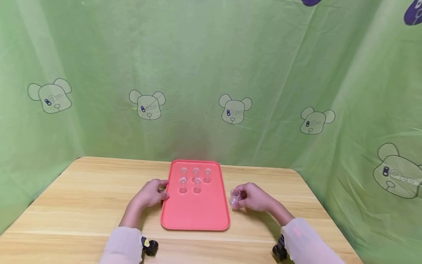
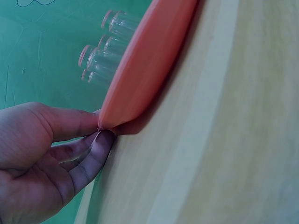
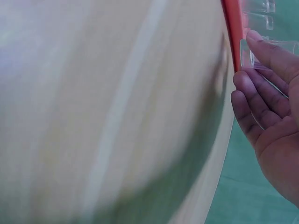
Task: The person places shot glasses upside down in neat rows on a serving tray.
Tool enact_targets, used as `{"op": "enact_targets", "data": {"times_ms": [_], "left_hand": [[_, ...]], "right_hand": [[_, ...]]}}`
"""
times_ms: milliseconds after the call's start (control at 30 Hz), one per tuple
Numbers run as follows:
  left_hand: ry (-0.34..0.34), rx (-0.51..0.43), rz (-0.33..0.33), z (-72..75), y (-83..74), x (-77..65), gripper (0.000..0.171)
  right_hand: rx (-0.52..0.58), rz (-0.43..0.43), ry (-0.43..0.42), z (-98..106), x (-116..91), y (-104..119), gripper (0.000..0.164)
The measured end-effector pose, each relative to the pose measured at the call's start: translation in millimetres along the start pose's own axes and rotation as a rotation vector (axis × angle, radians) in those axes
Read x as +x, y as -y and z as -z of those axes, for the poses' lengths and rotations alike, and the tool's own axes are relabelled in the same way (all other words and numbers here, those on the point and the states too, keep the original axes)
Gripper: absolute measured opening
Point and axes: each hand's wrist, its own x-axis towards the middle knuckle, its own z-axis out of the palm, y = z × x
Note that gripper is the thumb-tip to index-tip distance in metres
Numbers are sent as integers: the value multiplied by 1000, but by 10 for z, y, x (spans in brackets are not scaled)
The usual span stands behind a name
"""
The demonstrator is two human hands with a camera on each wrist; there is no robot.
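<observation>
A red tray (image 1: 194, 214) lies on the wooden table, and my left hand (image 1: 152, 193) pinches its left rim. The left wrist view shows the thumb (image 2: 77, 122) at the rim with the fingers curled beneath it. On the tray's far half stand several small clear glasses (image 1: 196, 182), three in the back row and two in front of them. Just beyond the tray's right edge, my right hand (image 1: 255, 198) holds another clear glass (image 1: 235, 196) upright between thumb and fingers. Part of that glass is hidden behind the thumb in the right wrist view.
The light wooden table (image 1: 99, 205) reaches out on both sides of the tray. Behind and beside it hangs a green curtain (image 1: 191, 80) printed with bear heads. A dark wrist camera (image 1: 150, 247) sits at the left sleeve, another (image 1: 279, 249) at the right sleeve.
</observation>
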Motion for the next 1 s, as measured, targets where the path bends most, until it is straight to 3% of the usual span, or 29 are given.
{"op": "enact_targets", "data": {"times_ms": [400,1000], "left_hand": [[6,-8,-16,6,-9,-1,55],[10,-33,10,1,-21,-23,55]], "right_hand": [[-30,27,-52,40,177,105,20],[-65,17,-110,-11,367,222,19]]}}
